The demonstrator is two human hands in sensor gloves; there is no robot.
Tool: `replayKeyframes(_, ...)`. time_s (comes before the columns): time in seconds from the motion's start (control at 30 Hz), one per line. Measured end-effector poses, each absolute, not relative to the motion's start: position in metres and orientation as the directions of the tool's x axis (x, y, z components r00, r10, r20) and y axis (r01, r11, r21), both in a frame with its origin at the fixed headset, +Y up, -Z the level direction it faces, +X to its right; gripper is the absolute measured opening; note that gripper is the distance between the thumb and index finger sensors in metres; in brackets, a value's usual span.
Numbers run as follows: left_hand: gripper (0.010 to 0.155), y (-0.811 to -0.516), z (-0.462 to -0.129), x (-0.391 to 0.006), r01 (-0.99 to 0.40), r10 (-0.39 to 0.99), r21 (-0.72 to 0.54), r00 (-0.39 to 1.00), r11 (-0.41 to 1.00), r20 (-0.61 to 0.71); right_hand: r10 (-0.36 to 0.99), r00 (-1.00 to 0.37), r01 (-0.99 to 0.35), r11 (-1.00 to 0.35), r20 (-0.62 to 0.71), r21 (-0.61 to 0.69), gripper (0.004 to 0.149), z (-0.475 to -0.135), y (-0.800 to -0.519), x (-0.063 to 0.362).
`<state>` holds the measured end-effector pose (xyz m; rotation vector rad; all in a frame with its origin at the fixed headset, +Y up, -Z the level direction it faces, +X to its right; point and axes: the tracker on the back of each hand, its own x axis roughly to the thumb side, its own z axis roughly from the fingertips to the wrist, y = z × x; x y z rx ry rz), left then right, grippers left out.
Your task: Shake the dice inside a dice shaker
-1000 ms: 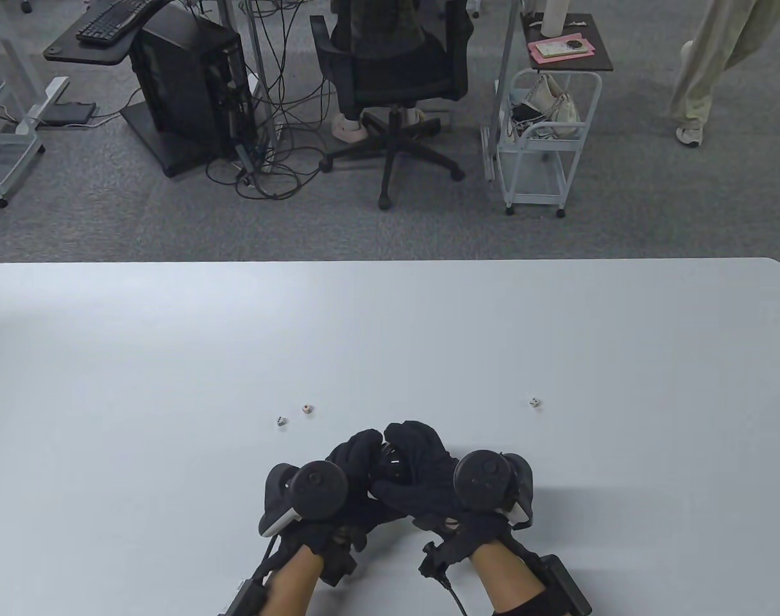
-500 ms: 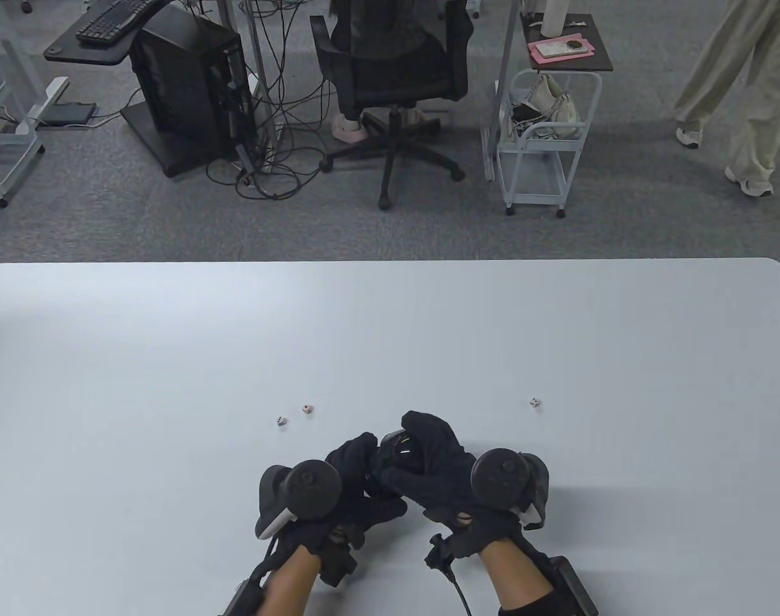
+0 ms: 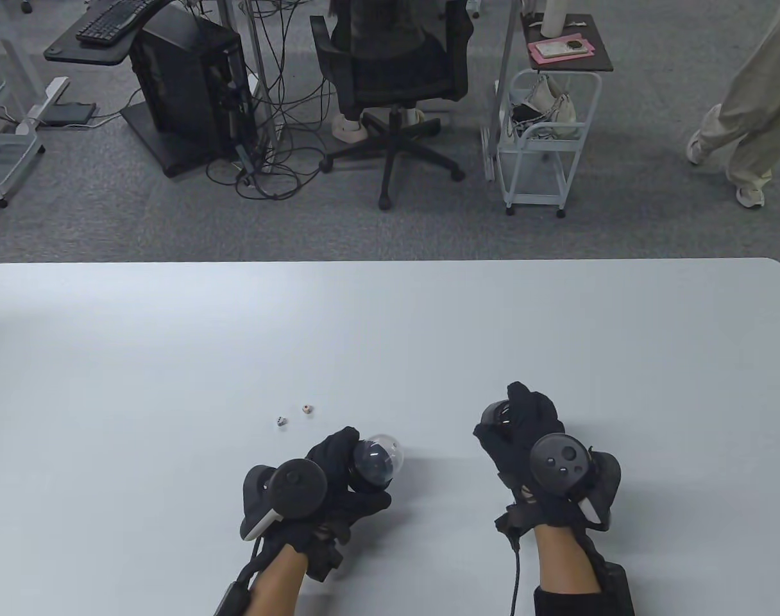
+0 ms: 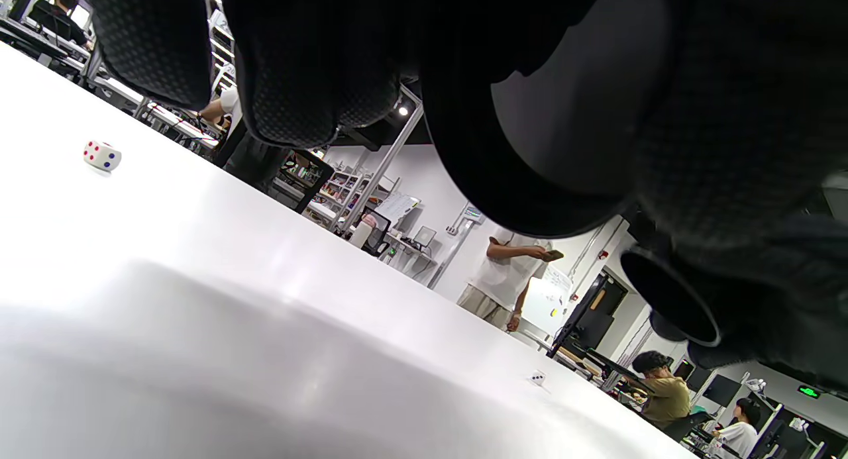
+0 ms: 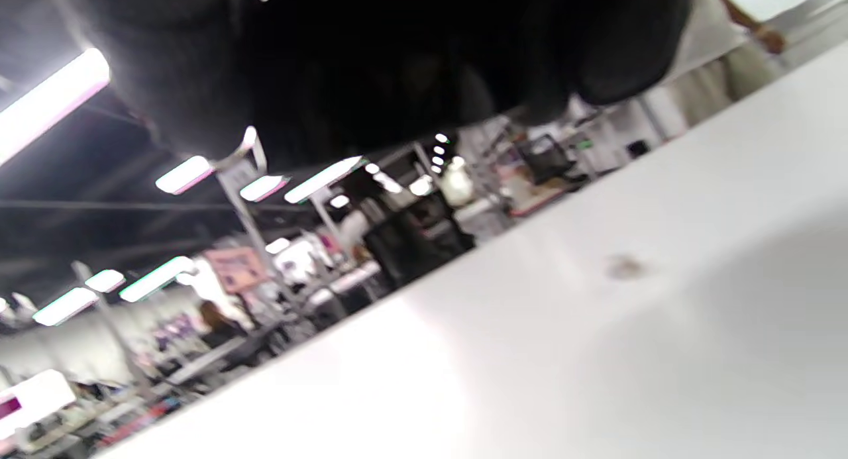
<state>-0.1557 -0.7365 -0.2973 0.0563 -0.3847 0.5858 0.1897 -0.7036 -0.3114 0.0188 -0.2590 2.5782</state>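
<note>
My left hand (image 3: 350, 463) grips the shaker's clear dome (image 3: 378, 458) just above the table, near the front middle. The dome also shows from below in the left wrist view (image 4: 563, 134), under the gloved fingers (image 4: 318, 68). My right hand (image 3: 515, 417) is apart from it to the right and holds the shaker's black base (image 3: 496, 414). Two dice (image 3: 281, 421) (image 3: 306, 408) lie on the table to the left of the dome. The left wrist view shows one die close by (image 4: 101, 155) and another far off (image 4: 538, 378). The right wrist view is blurred.
The white table (image 3: 172, 333) reaches to a far edge. Behind it stand an office chair (image 3: 393, 77), a white wire cart (image 3: 544, 141) and a computer tower (image 3: 191, 83). A person (image 3: 749, 109) walks at the far right.
The hands were together on the shaker. Now the right hand has pulled the black base off and moved right, covering the spot where the right-hand die lay. The left hand keeps the dome.
</note>
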Motion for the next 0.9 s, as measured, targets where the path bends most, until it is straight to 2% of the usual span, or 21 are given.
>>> replayKeyframes(0.17,0.105,-0.736,-0.297,-0.157,-0.549,0.530,-0.059,0.766,0.834,0.365,0.521,-0.846,-0.516,-0.854,-0.117,-0.073,0.080,-0.318,-0.716,0.210)
replayKeyframes(0.5,0.105,-0.737,-0.297,-0.157,-0.543,0.529,-0.073,0.765,0.837,0.368,0.426,-0.840,-0.444,-0.896,-0.335,-0.027,0.075,-0.328,-0.739,0.240)
replayKeyframes(0.63,0.105,-0.736,-0.297,-0.158,-0.539,0.527,-0.074,0.769,0.839,0.363,0.381,-0.814,-0.471,-0.875,-0.438,0.115,0.072,-0.333,-0.755,0.250)
replayKeyframes(0.8,0.105,-0.736,-0.297,-0.158,-0.532,0.522,-0.078,0.776,0.843,0.355,0.398,-0.809,-0.485,-0.868,-0.433,0.107,0.077,-0.334,-0.755,0.250)
replayKeyframes(0.9,0.105,-0.736,-0.297,-0.158,-0.528,0.519,-0.078,0.779,0.846,0.351,0.420,-0.844,-0.446,-0.895,-0.334,0.001,0.078,-0.331,-0.743,0.241)
